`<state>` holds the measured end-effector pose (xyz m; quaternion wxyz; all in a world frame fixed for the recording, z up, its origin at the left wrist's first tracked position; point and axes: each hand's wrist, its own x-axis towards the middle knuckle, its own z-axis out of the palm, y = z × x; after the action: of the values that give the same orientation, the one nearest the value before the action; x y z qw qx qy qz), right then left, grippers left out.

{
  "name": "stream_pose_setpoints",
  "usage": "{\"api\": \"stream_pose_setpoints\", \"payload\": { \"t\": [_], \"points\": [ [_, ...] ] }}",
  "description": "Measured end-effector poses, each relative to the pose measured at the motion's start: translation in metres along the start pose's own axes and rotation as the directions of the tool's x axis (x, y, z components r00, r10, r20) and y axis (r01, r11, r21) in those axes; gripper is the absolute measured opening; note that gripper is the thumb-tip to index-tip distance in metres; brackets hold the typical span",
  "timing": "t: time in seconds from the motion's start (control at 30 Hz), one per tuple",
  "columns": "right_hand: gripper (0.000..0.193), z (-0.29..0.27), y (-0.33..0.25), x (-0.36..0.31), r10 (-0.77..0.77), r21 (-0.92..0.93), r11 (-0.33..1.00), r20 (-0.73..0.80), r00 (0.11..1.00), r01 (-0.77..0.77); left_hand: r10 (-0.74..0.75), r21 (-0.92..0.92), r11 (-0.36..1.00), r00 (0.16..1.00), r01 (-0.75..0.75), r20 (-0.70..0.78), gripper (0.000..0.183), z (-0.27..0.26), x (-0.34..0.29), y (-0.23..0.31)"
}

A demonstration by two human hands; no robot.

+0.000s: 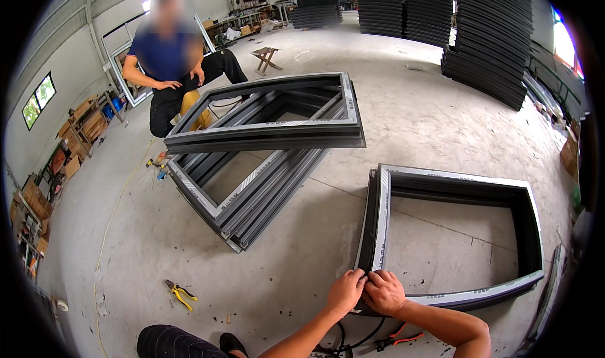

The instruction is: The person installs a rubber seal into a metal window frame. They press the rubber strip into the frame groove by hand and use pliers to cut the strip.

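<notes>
At the near left corner of a dark grey window frame (461,180), both of my hands work close together. My left hand (346,293) is closed, thumb and fingers pinched at the frame's outer edge. Right beside it, my right hand (385,293) has its fingers bent and pressed down on the same corner. Something thin and dark shows between the fingertips, but the fingers mostly cover it. Pale protective film with print lines the frame's upper face. Black flexible strips or cables (341,339) curl on the floor below my hands, beside red-handled pliers (403,338).
More dark frames (265,141) lie stacked crosswise at left centre. A co-worker (167,56) kneels behind them. Yellow-handled pliers (181,294) lie on the concrete floor. A small folding stool (265,60) stands farther back, and tall stacks of dark profiles (485,40) stand at the far right.
</notes>
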<state>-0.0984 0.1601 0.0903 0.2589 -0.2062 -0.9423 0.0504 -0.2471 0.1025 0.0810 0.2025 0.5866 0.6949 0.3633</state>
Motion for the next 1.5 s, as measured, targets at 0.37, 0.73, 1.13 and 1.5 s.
{"api": "stream_pose_setpoints", "payload": {
  "t": [0.37,0.73,1.13,1.5],
  "points": [
    [0.019,-0.006,-0.002,-0.003,0.043,0.039,0.998,0.025,0.999,-0.044,-0.091,-0.133,0.986,0.993,0.101,0.079,0.022,0.0,0.002,-0.002],
    [0.018,-0.063,-0.092,-0.064,0.62,0.619,0.044,0.599,0.507,-0.784,-0.291,-0.662,0.316,0.733,0.68,0.614,0.015,-0.047,-0.01,0.0],
    [0.018,0.082,-0.144,-0.11,0.785,0.746,-0.333,0.558,0.269,-0.577,-0.276,-0.035,0.955,0.923,0.295,0.269,0.016,0.013,-0.027,-0.055],
    [0.018,0.007,-0.116,-0.073,0.64,0.246,0.751,-0.048,0.767,-0.612,-0.33,-0.013,0.941,0.928,0.337,0.17,0.022,0.031,-0.031,-0.055]
  ]
}}
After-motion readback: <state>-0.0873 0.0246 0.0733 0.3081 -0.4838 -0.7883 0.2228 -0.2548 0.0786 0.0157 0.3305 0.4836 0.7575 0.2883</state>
